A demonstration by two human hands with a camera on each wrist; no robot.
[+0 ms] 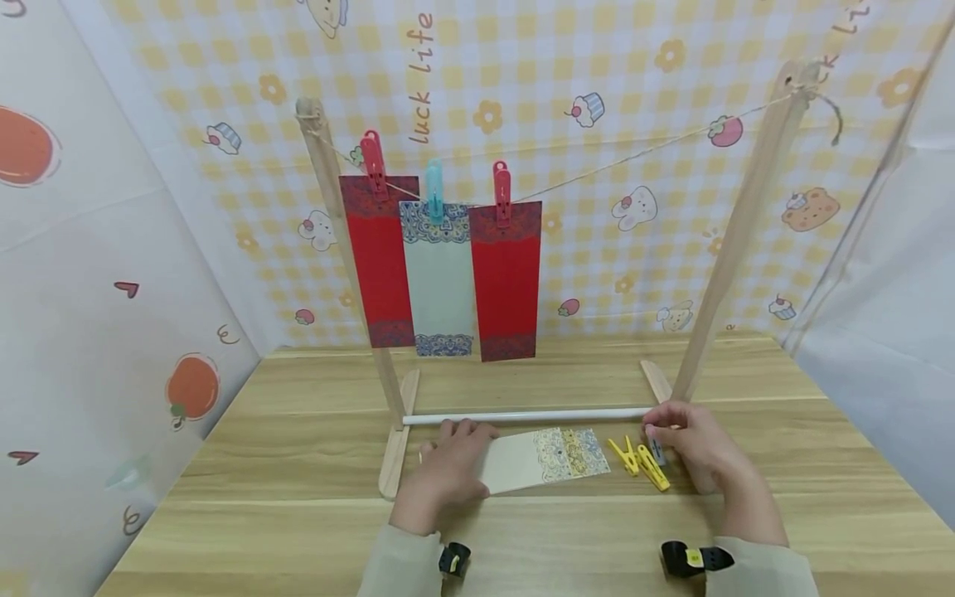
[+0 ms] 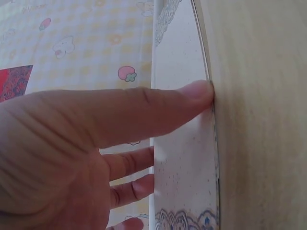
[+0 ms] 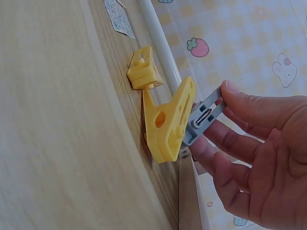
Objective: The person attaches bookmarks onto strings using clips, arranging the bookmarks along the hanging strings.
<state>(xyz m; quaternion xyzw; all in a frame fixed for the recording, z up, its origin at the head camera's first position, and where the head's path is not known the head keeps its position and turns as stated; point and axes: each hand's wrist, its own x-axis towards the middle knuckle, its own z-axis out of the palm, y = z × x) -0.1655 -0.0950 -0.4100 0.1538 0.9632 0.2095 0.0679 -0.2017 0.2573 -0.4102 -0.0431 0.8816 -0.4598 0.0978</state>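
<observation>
Left hand, spread wide, grips pale cards; right hand pinches a gray clip.

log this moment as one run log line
left hand: holds pale cards by edges | right hand: holds grey clip | nearby: two yellow clips | hanging: three clipped cards

We identify one grey clip, yellow clips, pale cards with blue and yellow ornamental bands, red cards with dark patterned ends.

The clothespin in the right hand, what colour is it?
Grey. The clothespin in the right hand shows best in the right wrist view.
</observation>
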